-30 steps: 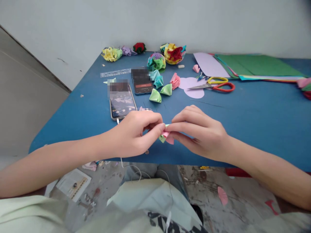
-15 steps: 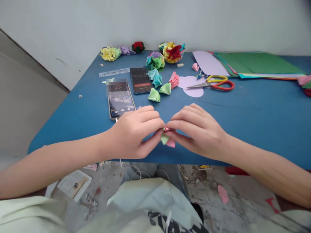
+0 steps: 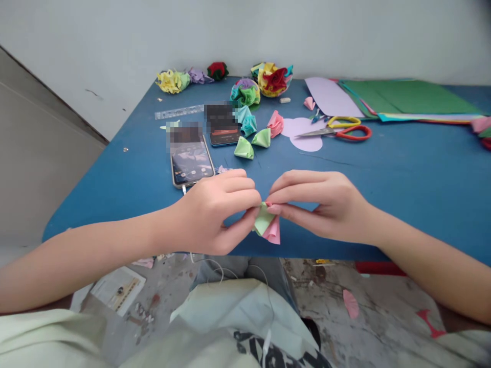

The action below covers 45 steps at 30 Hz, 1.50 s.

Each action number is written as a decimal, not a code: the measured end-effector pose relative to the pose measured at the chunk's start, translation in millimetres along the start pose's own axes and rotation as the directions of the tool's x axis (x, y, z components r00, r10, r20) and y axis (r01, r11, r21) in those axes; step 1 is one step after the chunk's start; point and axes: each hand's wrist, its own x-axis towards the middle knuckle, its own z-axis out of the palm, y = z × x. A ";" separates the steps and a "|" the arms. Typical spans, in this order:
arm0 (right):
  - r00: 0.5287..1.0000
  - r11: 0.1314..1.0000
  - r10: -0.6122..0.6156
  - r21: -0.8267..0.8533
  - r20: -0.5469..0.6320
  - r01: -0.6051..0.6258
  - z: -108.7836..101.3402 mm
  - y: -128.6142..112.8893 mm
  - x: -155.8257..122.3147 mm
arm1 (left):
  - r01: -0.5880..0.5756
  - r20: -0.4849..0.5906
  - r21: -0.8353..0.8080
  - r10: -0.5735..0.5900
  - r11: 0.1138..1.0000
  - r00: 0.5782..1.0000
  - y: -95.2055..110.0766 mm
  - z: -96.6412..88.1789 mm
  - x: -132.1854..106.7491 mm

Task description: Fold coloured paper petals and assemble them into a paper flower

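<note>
head view: both hands meet at near table edge
left hand (image 3: 209, 217): pinching small folded green-and-pink paper piece (image 3: 267, 227)
right hand (image 3: 322, 205): pinching same piece's top
paper: above blue table (image 3: 402, 174) front edge

Left hand (image 3: 215, 214), right hand (image 3: 326, 209) meet fingertip to fingertip; fingers (image 3: 245, 197) pinched; forearms converging.

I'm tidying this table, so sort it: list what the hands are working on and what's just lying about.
In use: left hand, right hand, green-and-pink folded paper.
Lying about: scissors, phones, ruler, paper flowers, coloured sheets, loose folded cones.
</note>
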 end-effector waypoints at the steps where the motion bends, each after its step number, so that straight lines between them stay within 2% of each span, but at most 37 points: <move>1: 1.000 1.000 -0.004 0.001 0.004 0.004 0.9 -0.1 -0.1 | 0.004 0.009 0.003 -0.004 1.000 1.000 0.5 -0.1 0.7; 3: 1.000 0.999 -0.026 -0.035 -0.003 0.026 3.4 0.2 -0.9 | 0.003 0.041 0.034 -0.004 0.999 0.999 0.4 0.0 1.7; 6: 0.996 0.981 -0.085 -0.176 -0.027 0.079 6.2 1.0 -3.1 | -0.007 0.083 0.097 -0.001 0.995 0.997 -2.0 1.0 1.6; 9: 0.992 0.952 -0.124 -0.285 -0.017 0.114 5.7 0.6 -5.3 | -0.050 0.049 0.147 0.043 0.988 0.998 -5.8 3.5 -0.9; 14: 0.990 0.928 -0.138 -0.349 0.017 0.135 3.1 -1.5 -6.1 | -0.116 0.022 0.229 0.114 0.967 0.993 -8.9 6.9 -4.3; 21: 0.995 0.946 -0.096 -0.314 -0.023 0.084 9.6 1.6 -6.2 | -0.056 0.127 0.075 0.046 0.996 0.991 -3.9 -1.6 0.6; 24: 0.997 0.950 -0.079 -0.305 -0.017 0.070 12.4 1.4 -6.3 | -0.033 0.128 0.058 0.025 0.998 0.991 -2.9 -2.8 1.2; 30: 0.997 0.946 -0.074 -0.319 -0.020 0.064 14.7 -0.4 -4.8 | -0.029 0.130 0.095 0.016 0.995 0.991 -4.2 0.3 0.0; 36: 0.997 0.930 -0.080 -0.362 -0.021 0.067 15.6 0.9 -5.3 | -0.114 0.121 0.226 0.088 0.967 0.989 -7.7 4.9 -3.2; 40: 0.994 0.914 -0.096 -0.399 -0.048 0.069 15.0 0.6 -7.1 | -0.129 0.097 0.252 0.107 0.959 0.989 -7.7 5.5 -4.0; 45: 0.994 0.968 -0.069 -0.248 -0.087 0.046 13.4 -1.5 -5.6 | -0.124 0.059 0.209 0.114 0.970 0.992 -6.3 5.2 -4.0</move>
